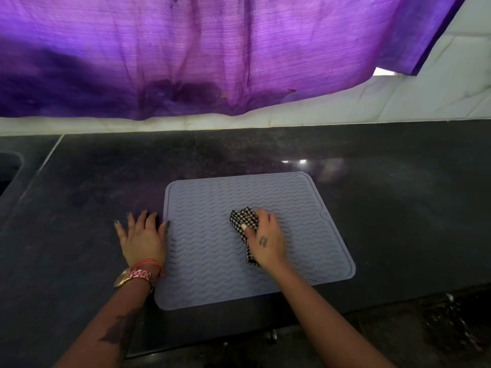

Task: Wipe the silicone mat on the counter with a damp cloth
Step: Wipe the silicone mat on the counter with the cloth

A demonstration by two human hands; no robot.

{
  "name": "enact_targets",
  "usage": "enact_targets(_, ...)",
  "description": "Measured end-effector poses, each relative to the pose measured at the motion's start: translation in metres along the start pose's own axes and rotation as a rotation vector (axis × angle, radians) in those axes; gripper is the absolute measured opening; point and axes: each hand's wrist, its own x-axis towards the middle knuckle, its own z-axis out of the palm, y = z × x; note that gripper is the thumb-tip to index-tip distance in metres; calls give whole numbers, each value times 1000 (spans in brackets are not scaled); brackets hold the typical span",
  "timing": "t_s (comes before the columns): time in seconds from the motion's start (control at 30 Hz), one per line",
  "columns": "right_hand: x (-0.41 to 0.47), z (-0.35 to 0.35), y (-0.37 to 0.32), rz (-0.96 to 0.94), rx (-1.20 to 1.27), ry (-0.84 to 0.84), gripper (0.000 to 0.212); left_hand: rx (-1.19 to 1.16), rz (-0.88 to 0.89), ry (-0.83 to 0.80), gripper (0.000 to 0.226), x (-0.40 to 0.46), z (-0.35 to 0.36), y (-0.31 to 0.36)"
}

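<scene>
Mat (212, 251) flat on dark bench (398, 208), near edge, centre. Right hand (265, 239), grip clamped on checked cloth (243, 217), mid-mat. Left hand (142, 239) spread flat, pinning left edge. Likely light, floppy, grippy: best held down at an edge while wiping. No legible writing or brand.

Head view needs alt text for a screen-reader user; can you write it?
A right hand presses a checked cloth onto a grey silicone mat on a dark counter, while the left hand rests flat at the mat's left edge.
</scene>
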Motion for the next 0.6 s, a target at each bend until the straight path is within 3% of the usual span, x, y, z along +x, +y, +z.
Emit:
enact_targets(0.33,8,-17,30,10,-118,122,37,-8,-2,16,47,0,1,1)
enact_targets(0.43,12,-24,41,11,-143,90,37,-18,0,24,46,-1,2,0)
enact_targets(0.6,18,-43,61,107,-133,124,39,-15,-3,31,46,-1,3,0)
